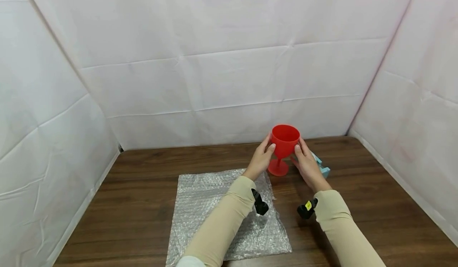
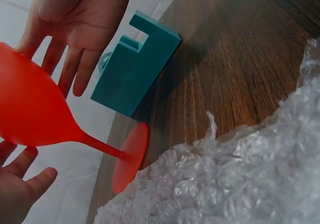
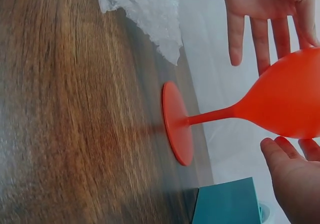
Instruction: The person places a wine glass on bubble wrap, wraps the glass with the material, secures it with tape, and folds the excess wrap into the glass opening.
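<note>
A red plastic goblet (image 1: pixel 285 143) stands upright between both hands near the back of the table. Its round foot (image 3: pixel 176 124) is at the wood surface. From the left side, the left hand (image 1: pixel 260 161) touches the bowl, fingers long and spread. Opposite it, the right hand (image 1: pixel 307 167) meets the bowl with fingers stretched out and slightly apart. Both thumbs show on the near side of the bowl in the head view. Just past the right hand sits a teal notched block (image 2: pixel 134 69), largely hidden behind that hand in the head view.
A sheet of clear bubble wrap (image 1: pixel 204 203) lies flat on the dark wood table (image 1: pixel 136 203), left of the goblet and partly under the left forearm. White cloth walls (image 1: pixel 232 84) enclose the table at the back and both sides.
</note>
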Demonstrator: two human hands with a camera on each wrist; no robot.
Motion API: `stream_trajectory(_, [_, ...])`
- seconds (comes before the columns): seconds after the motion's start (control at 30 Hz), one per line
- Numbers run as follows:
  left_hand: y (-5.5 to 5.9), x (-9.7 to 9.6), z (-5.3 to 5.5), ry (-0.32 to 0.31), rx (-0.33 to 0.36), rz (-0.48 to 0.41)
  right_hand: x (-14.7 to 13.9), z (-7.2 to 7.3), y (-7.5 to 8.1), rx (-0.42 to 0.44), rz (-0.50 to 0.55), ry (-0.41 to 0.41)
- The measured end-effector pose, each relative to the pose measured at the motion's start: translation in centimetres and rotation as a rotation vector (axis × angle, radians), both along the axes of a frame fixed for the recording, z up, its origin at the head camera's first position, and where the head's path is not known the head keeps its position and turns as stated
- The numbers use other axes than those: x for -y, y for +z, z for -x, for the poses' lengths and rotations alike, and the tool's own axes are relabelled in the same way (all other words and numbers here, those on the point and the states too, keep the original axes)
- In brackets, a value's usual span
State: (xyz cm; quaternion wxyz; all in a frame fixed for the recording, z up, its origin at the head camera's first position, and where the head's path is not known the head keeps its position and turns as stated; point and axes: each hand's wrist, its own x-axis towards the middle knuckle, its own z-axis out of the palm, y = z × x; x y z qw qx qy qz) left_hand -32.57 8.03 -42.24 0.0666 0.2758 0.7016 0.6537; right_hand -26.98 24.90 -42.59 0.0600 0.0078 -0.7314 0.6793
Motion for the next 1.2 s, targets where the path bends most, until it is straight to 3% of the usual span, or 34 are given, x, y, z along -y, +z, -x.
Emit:
stream_trajectory(0.2, [0.0, -0.1, -0.2, 0.029, -0.022, -0.022, 0.2, -0.1, 0.3, -0.008, 0.037, -0.013])
stream_trajectory(0.47, [0.5, 0.0, -0.3, 0.019, -0.018, -0.038, 0.3, -0.4, 1.0, -0.019, 0.029, -0.015])
stream_trajectory(0.77, [2.1, 0.9, -0.8, 0.032, -0.027, -0.073, 1.0, -1.1, 3.0, -0.089, 0.068, 0.032])
stream_trajectory(1.2, [4.1, 2.6, -2.2, 0.05, -0.077, -0.037, 1.4, -2.7, 4.8, -0.176, -0.032, 0.068])
